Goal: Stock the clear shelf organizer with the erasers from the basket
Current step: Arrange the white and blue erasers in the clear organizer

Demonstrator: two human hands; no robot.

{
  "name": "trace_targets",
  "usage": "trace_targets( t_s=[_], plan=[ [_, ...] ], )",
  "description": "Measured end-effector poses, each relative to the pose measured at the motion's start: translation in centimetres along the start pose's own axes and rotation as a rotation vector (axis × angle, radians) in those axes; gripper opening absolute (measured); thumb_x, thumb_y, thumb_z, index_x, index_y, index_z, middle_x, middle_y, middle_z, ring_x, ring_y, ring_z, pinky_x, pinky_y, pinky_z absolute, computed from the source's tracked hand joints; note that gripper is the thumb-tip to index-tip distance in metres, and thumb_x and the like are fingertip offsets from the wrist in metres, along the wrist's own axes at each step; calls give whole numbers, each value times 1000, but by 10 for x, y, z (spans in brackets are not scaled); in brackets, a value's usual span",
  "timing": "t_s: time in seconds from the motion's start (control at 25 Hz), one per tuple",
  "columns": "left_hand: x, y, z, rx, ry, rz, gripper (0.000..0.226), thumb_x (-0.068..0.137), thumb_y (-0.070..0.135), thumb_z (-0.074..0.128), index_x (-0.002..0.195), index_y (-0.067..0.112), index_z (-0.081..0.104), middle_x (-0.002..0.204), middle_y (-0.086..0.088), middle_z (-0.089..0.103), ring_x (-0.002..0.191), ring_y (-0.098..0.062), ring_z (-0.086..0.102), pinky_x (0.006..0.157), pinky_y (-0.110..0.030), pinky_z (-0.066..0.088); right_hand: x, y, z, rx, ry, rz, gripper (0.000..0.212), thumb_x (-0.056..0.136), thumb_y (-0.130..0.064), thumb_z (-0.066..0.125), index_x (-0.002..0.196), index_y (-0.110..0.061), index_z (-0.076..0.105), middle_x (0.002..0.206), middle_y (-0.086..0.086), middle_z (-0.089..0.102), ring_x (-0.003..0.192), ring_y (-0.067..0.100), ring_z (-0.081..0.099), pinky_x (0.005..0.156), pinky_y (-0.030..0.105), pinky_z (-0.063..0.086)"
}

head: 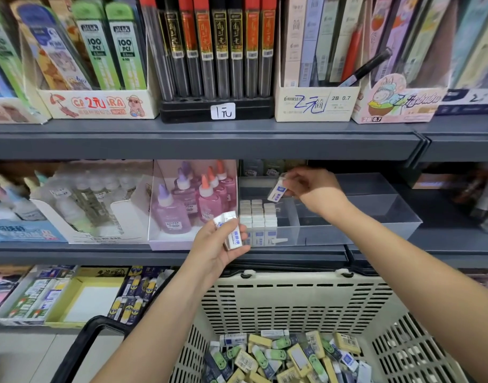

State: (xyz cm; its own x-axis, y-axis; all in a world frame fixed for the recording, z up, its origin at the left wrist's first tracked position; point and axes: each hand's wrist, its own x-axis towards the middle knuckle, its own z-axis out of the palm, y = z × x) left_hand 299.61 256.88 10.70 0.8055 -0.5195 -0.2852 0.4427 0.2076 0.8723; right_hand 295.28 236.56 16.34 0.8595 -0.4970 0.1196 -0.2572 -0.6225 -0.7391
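Clear plastic organizer (pixel 375 217) sits on the mid shelf, just right of the pink glue bottles (pixel 187 205). Its left compartment holds a tidy block of white erasers (pixel 258 214), stood on end in rows at the near end. Compartments to the right look bare, so I'd say the job's early, w/ most of it left.

R hand (pixel 314 192) pinches one blue-sleeved eraser (pixel 276 191) by its far end, tilted, above that block & not touching it. L hand (pixel 218 244) curls round a small bunch of spares (pixel 231 230), just near-left of the organizer's front corner.

Cream basket (pixel 292 299), slotted hard plastic w/ black handle (pixel 85 333), sits near, under both arms. Inside is a loose heap of basket stock (pixel 287 357): small rectangular blocks w/ white/blue, green & yellow sleeves, some w/ barcodes. Wrappers look glossy & slippery.
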Motion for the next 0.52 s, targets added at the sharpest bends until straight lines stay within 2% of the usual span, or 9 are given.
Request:
trace_targets(
  t_s=[0.08,0.2,0.32,0.52],
  plan=[
    [1,-1,-1,-4,-2,-1,18,91,12,56,107,3,57,72,-4,68,67,-14,64,54,-26,55,1,3,5,-66,-7,-19,7,90,-24,59,89,-23,66,91,2,73,85,18,68,81,30,53],
    [1,-2,-1,-11,2,-7,16,91,12,56,105,5,58,71,-3,69,67,-13,65,54,-26,55,3,3,8,-121,-33,-43,14,91,-25,56,100,-18,65,98,5,71,93,24,66,87,35,52],
    [2,-2,-2,-16,2,-12,15,90,13,57,103,6,58,70,-2,69,65,-12,65,54,-26,55,6,2,11,-233,-83,-77,15,92,-25,54,102,-19,64,98,1,69,90,19,62,80,24,47],
    [2,-3,-3,-30,2,-23,15,90,14,57,103,6,58,71,-3,70,65,-12,66,54,-26,55,12,-1,27,-312,-161,-21,15,93,-12,48,102,-17,58,94,-1,64,90,18,62,76,26,47]
  ],
)
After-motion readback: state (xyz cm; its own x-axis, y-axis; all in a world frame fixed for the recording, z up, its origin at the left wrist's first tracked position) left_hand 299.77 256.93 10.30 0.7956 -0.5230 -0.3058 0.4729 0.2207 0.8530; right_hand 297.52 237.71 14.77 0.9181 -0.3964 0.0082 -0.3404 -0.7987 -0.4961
